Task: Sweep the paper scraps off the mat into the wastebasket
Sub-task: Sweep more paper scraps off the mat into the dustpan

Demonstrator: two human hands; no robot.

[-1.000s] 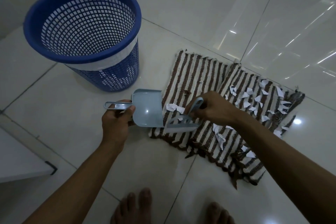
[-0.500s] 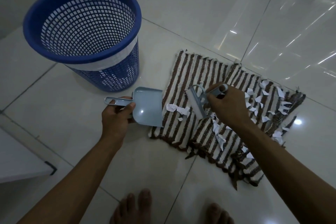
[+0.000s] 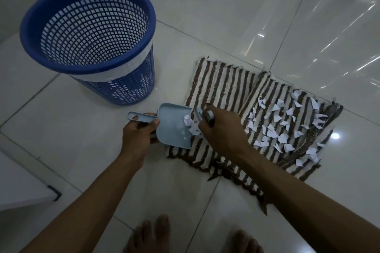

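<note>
A brown-and-white striped mat lies on the tiled floor, with several white paper scraps spread over its right half. My left hand grips the handle of a light blue dustpan whose mouth rests at the mat's left edge. My right hand holds a small light blue brush, mostly hidden under the hand, pressed against the pan's mouth. A few scraps lie at the pan's lip. The blue mesh wastebasket stands upright at the far left of the mat.
Glossy white floor tiles surround the mat. A white furniture corner juts in at the lower left. My bare feet are at the bottom edge, close to the mat's near fringe.
My right hand swept the brush leftward across the mat, pushing a few scraps from the mat's left part onto the dustpan's lip. The dustpan stayed roughly in place.
</note>
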